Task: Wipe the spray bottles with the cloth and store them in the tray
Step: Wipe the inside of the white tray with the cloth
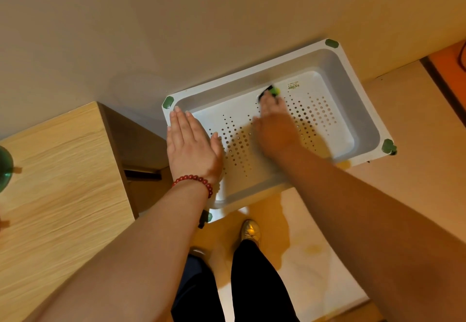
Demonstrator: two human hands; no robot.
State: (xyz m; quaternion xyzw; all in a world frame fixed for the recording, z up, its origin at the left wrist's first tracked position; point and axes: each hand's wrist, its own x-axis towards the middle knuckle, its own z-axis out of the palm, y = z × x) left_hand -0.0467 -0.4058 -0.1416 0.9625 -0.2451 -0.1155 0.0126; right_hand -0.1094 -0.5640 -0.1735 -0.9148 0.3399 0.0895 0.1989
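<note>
White perforated tray [363, 105], green corner caps, sits on the floor against the wall. Our left hand [191, 145] lies flat, fingers straight, on its left rim; our right hand [274, 125], blurred, grips a small green-black item [273, 91] inside.

A plain beige wall [126, 32] rises behind the light wooden cabinet [63, 170]. Right of the cabinet lies pale, warmly lit floor [315, 258].

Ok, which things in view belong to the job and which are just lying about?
Job: white tray; left hand, flat on its end; right hand, holding a blurred black-and-green item inside it.
Lying about: wooden table; cut-off green object at its left edge; red bead bracelet.
</note>
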